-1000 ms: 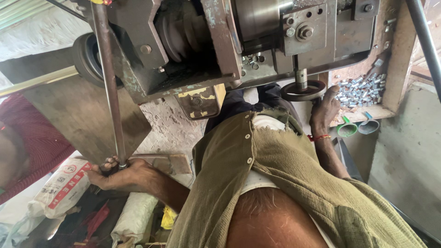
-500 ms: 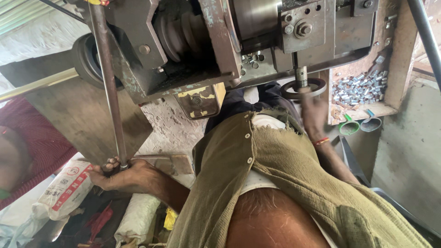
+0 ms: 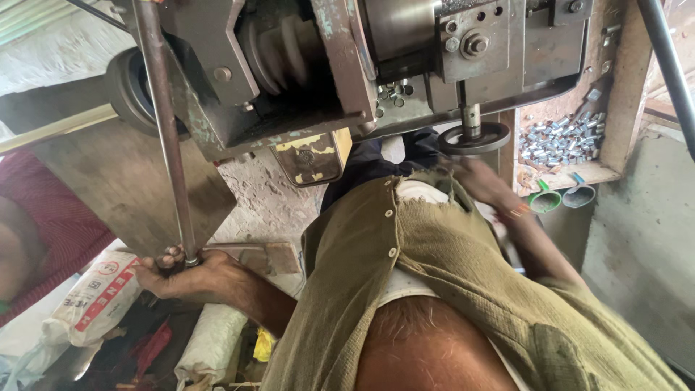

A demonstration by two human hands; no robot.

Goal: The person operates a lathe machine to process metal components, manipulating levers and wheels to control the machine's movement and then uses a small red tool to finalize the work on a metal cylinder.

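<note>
Left hand (image 3: 184,274) is out low on the left side of the view, palm turned up, fingers (image 3: 168,258) curled closed in a tight fist-like grip, the forearm running back bare toward the torso with the elbow bent. Right hand (image 3: 481,185) is up and forward on the other side, blurred, so whether its fingers are open or closed cannot be told; a thin band shows at the wrist, and the forearm slants down and back into the olive sleeve.
</note>
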